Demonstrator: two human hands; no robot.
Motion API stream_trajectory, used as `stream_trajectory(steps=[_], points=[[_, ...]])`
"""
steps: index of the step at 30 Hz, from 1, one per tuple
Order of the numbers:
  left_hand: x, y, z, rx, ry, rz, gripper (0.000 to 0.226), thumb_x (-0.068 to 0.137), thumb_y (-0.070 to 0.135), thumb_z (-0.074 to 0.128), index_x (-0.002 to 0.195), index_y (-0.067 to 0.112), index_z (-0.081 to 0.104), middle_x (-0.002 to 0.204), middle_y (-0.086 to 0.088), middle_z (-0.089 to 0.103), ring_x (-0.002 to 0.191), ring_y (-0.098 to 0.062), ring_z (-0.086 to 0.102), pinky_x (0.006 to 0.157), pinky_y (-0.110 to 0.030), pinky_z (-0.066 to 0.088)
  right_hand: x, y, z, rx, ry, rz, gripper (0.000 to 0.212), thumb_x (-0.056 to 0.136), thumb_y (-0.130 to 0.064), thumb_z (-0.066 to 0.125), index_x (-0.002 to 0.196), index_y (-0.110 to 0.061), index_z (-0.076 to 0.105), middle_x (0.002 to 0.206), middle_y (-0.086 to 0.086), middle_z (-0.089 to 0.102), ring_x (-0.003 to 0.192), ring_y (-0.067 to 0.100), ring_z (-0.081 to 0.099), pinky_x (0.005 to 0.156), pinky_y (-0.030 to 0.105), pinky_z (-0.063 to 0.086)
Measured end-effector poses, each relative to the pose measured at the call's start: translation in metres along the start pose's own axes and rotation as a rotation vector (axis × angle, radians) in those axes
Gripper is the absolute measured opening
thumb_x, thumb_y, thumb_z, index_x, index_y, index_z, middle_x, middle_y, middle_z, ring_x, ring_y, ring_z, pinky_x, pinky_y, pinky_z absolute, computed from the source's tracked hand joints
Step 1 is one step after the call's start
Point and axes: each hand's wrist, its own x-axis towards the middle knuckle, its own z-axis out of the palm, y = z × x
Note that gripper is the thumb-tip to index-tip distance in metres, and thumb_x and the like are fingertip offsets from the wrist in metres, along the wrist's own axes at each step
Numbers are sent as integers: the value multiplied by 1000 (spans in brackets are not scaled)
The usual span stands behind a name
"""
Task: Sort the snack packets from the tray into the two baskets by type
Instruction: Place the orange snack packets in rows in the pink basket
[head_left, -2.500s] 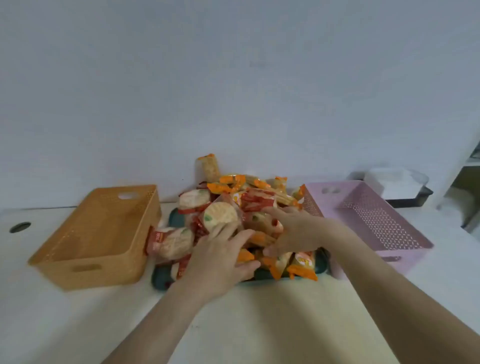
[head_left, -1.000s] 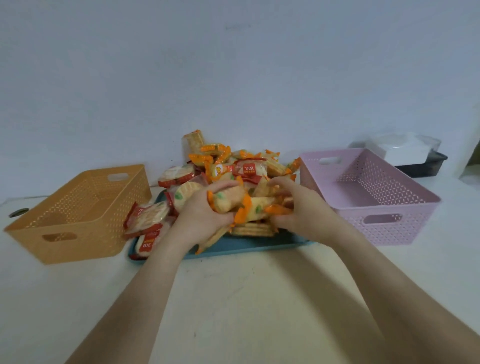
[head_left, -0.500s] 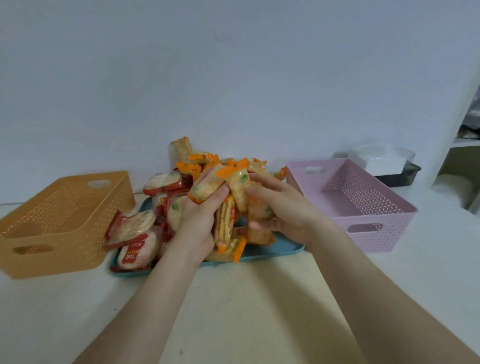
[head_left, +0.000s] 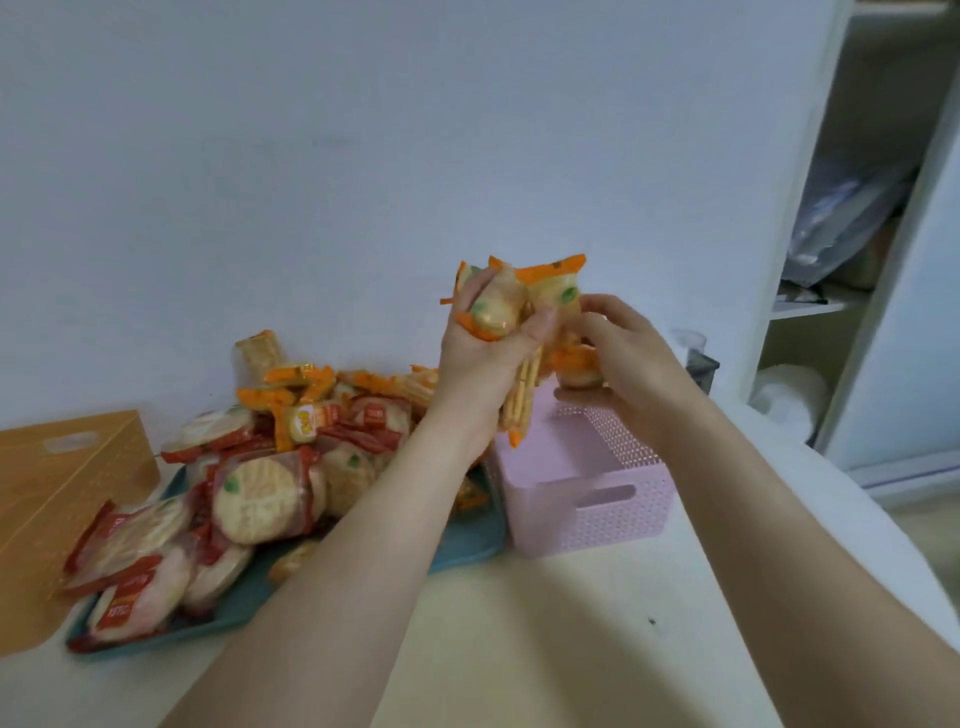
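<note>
Pink perforated plastic basket (head_left: 587, 499), right: top open from above. Snack packets (head_left: 270, 493) heaped on teal plastic tray (head_left: 467, 540) crowd its left wall. Pale tabletop (head_left: 519, 649) passable, near side.

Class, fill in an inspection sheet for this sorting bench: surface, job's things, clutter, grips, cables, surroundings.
Surface: cream table, one dark speck.
Job's things: teal tray piled with red-edged cracker packets and orange-edged packets; orange basket left of it, pink basket right.
Clutter: dark container behind the pink basket.
Grips: left grip and right grip both hold the held bunch of orange-edged packets above the pink basket.
Cables: nothing seen.
Surroundings: pale wall; white shelving with a plastic bag, at right.
</note>
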Motion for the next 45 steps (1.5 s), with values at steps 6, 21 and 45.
stream_trajectory(steps=[6, 21, 45], points=[[-6, -18, -8, 285, -256, -238, 69, 57, 30, 87, 118, 47, 60, 141, -6, 50, 136, -21, 42, 112, -44, 36, -2, 23, -26, -369, -19, 80, 67, 96, -22, 45, 153, -35, 10, 133, 3, 51, 109, 25, 61, 92, 49, 54], [-79, 42, -143, 1217, -264, -257, 31, 81, 17, 75, 108, 32, 70, 102, 20, 69, 91, 4, 64, 90, -20, 51, -40, 32, 64, -777, -427, -366, 41, 89, -20, 59, 129, -24, 56, 119, -3, 64, 110, 14, 59, 90, 25, 45], [-101, -13, -173, 1681, -108, -255, 71, 84, 78, 18, 123, 34, 58, 115, -2, 55, 110, -25, 56, 84, -39, 49, 0, 105, 128, -771, -162, 32, 61, 83, -32, 58, 137, -18, 33, 135, 18, 38, 128, 39, 37, 106, 45, 36]])
